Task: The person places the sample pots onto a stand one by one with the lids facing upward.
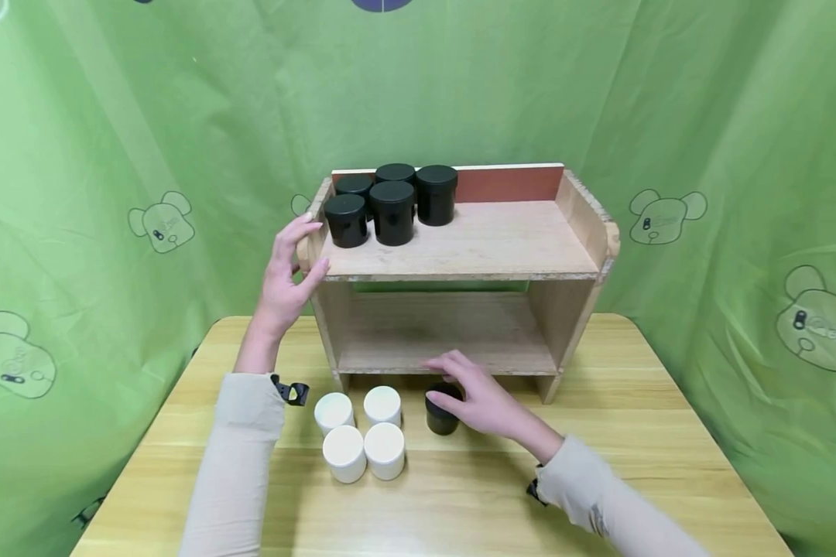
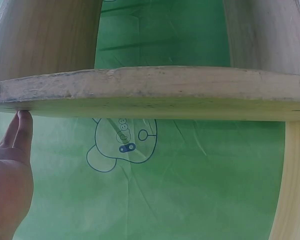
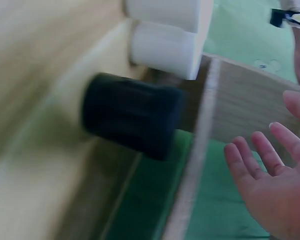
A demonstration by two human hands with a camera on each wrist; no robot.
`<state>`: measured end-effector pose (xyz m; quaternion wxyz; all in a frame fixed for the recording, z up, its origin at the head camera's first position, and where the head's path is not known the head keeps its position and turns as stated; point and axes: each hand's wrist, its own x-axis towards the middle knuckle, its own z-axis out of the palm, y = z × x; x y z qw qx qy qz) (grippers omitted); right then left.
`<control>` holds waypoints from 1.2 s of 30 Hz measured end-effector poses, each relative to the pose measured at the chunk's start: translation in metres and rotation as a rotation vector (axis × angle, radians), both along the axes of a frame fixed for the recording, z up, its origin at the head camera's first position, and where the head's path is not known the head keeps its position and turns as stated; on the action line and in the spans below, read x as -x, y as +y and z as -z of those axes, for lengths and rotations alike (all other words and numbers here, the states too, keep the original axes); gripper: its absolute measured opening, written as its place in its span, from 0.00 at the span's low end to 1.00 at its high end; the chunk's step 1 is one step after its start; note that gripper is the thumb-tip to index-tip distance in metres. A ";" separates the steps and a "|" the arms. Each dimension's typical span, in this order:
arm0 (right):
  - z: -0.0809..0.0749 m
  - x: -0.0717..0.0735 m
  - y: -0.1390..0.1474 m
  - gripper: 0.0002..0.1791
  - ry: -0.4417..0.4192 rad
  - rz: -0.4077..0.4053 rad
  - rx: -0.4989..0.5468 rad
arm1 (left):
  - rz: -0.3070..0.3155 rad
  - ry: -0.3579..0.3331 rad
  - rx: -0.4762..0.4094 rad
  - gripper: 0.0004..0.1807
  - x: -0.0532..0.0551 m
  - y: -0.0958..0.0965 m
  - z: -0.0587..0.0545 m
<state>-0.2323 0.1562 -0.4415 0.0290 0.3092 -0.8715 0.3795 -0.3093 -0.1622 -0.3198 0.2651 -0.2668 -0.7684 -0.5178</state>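
My left hand [image 1: 286, 282] touches the left side panel of a two-tier wooden shelf [image 1: 460, 267], its index finger near the top edge and its thumb at the front. In the left wrist view, straight fingers [image 2: 23, 132] meet the shelf's side board [image 2: 155, 85]. My right hand [image 1: 484, 398] hovers over a black lidded jar [image 1: 442, 418] standing on the table before the shelf. The right wrist view shows that hand [image 3: 275, 185] with fingers spread, apart from the blurred black jar [image 3: 132, 115]. Several black jars [image 1: 393, 216] stand at the upper tier's left.
Several white lidded jars [image 1: 344, 456] stand grouped on the wooden table [image 1: 460, 510], left of the single black jar. The shelf's lower tier [image 1: 446, 333] is just behind my right hand. A green curtain [image 1: 460, 85] hangs behind and at both sides.
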 end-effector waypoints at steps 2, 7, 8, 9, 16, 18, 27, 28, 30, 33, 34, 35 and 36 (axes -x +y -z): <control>0.010 -0.002 0.005 0.26 -0.012 0.018 -0.042 | 0.003 0.001 -0.004 0.29 0.000 0.000 0.000; 0.026 -0.005 0.017 0.27 -0.035 0.064 -0.095 | 0.005 0.011 -0.011 0.29 0.000 0.001 0.000; 0.029 -0.005 0.019 0.27 -0.034 0.075 -0.094 | 0.005 0.012 -0.010 0.29 -0.001 0.001 0.000; 0.031 -0.006 0.021 0.27 -0.033 0.086 -0.093 | 0.005 0.014 -0.010 0.29 -0.001 0.001 0.000; 0.050 -0.004 0.030 0.31 -0.075 0.120 -0.040 | 0.002 0.031 -0.017 0.29 0.006 -0.002 0.005; 0.058 -0.003 0.031 0.34 -0.122 0.128 -0.018 | 0.000 0.033 -0.016 0.30 0.011 -0.004 0.009; 0.083 0.007 0.029 0.40 -0.391 0.108 0.191 | -0.015 0.007 -0.001 0.30 0.018 -0.005 0.013; 0.084 0.008 0.028 0.41 -0.406 0.106 0.200 | -0.018 0.008 0.000 0.30 0.019 -0.005 0.014; 0.086 0.010 0.025 0.42 -0.433 0.117 0.218 | -0.019 0.012 0.000 0.30 0.020 -0.006 0.015; 0.087 0.011 0.020 0.42 -0.449 0.143 0.227 | -0.016 0.018 0.001 0.31 0.023 -0.008 0.017; 0.088 0.011 0.018 0.41 -0.449 0.157 0.226 | -0.013 0.018 0.001 0.31 0.024 -0.008 0.018; 0.089 0.012 0.016 0.41 -0.447 0.170 0.226 | -0.009 0.018 0.001 0.31 0.024 -0.009 0.018; 0.089 0.012 0.015 0.41 -0.448 0.184 0.229 | -0.004 0.017 -0.001 0.31 0.025 -0.009 0.018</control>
